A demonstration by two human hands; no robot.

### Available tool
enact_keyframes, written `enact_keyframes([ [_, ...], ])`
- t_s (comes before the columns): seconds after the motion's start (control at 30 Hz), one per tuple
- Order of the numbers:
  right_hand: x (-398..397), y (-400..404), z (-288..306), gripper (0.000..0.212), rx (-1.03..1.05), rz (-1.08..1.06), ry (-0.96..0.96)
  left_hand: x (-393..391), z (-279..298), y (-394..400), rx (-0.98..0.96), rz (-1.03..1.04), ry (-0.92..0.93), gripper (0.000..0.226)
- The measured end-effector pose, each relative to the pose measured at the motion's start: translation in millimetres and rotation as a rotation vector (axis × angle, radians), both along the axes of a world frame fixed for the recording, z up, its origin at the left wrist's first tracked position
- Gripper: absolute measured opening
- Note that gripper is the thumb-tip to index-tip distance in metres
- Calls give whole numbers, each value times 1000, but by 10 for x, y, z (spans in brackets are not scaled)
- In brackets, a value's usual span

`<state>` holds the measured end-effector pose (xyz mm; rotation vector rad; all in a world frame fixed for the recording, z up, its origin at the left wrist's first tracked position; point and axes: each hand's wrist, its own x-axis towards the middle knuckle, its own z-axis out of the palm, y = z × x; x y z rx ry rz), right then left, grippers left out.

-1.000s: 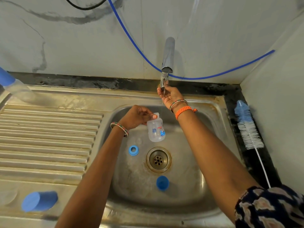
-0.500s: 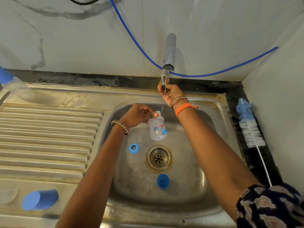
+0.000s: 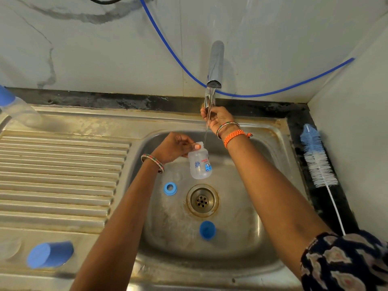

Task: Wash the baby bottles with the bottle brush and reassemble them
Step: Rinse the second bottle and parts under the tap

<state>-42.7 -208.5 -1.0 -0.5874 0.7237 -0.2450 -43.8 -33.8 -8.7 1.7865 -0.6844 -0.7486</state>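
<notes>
Water is running in a thin stream from the tap (image 3: 214, 66) toward the open neck of a clear baby bottle (image 3: 199, 163), which is hanging over the sink (image 3: 277, 156) basin. Lying in the basin are a blue ring (image 3: 170, 188) left of the drain and a blue cap (image 3: 207, 229) nearer. The left hand (image 3: 175, 147) is pinching the bottle's neck. The right hand (image 3: 217, 117) is reaching under the spout, fingers curled around it. The bottle brush (image 3: 318, 158) is lying on the surface at right.

water: we now see a thin stream off the tap (image 3: 214, 76), none 1 s ago
baby bottle (image 3: 200, 163): mouth moved under the stream w/ left hand (image 3: 175, 147)
</notes>
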Motion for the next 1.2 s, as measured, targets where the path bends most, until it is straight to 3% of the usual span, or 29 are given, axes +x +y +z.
enact_keyframes([
  [0.07,-66,26,62,7,-55,36,14,3,-1,7,-8,-3,4,6],
  [0.13,-215,117,144,7,-251,151,61,6,-3,-8,-55,33,63,8],
  [0.27,-608,273,64,44,-557,273,115,-38,13,-143,-146,141,260,12],
  [0.4,-824,290,2,14,-771,323,84,-112,13,-250,-137,177,351,20],
  [0.6,-807,276,6,14,-1079,294,90,-255,-88,-308,-272,365,595,32],
  [0.67,-728,299,-3,24,-1065,215,129,-304,-87,-286,-257,360,622,54],
  [0.73,-684,331,4,33,-1039,196,155,-349,-83,-210,-184,300,599,62],
  [0.8,-683,363,-13,45,-1143,293,176,-338,-114,-117,-150,289,532,49],
  [0.93,-712,367,-13,42,-1386,491,282,-282,-107,-74,-58,330,65,32],
  [1.07,-721,369,94,35,-1140,492,227,-341,-59,-96,6,329,-370,40],
  [1.13,-751,379,142,36,-987,556,130,-283,-87,-62,-16,319,-378,38],
  [1.2,-783,352,156,33,-965,595,28,-212,-44,-30,-77,298,-118,28],
])
